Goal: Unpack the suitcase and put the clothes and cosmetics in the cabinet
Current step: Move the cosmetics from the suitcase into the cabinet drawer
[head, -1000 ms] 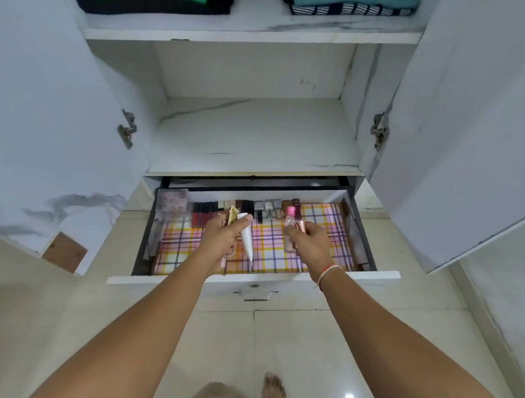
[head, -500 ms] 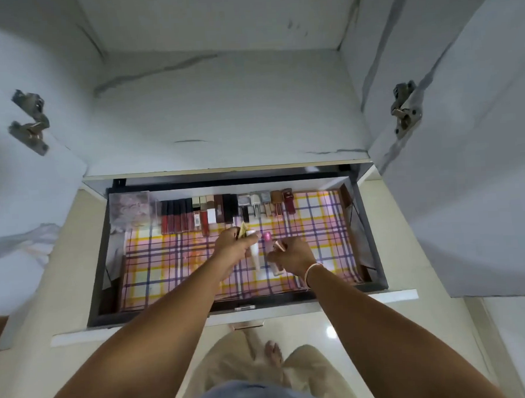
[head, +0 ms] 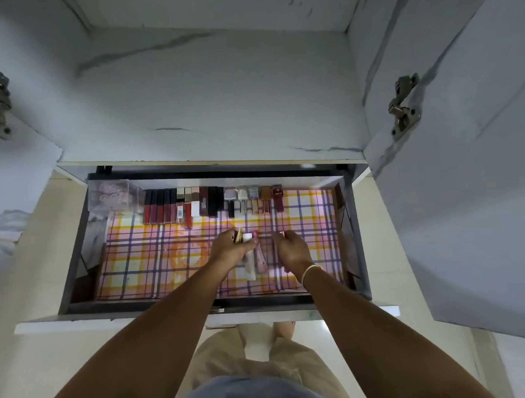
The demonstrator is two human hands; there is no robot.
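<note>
Left hand (head: 232, 249) grips white tube (head: 249, 257) over drawer (head: 76, 269).

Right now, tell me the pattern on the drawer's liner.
The liner is plaid: purple, orange and pink lines on white, seen in the head view.

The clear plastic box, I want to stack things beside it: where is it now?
In the head view, the clear plastic box sits in the back left corner of the open drawer, on the checked liner, just left of the row of lipsticks.
</note>
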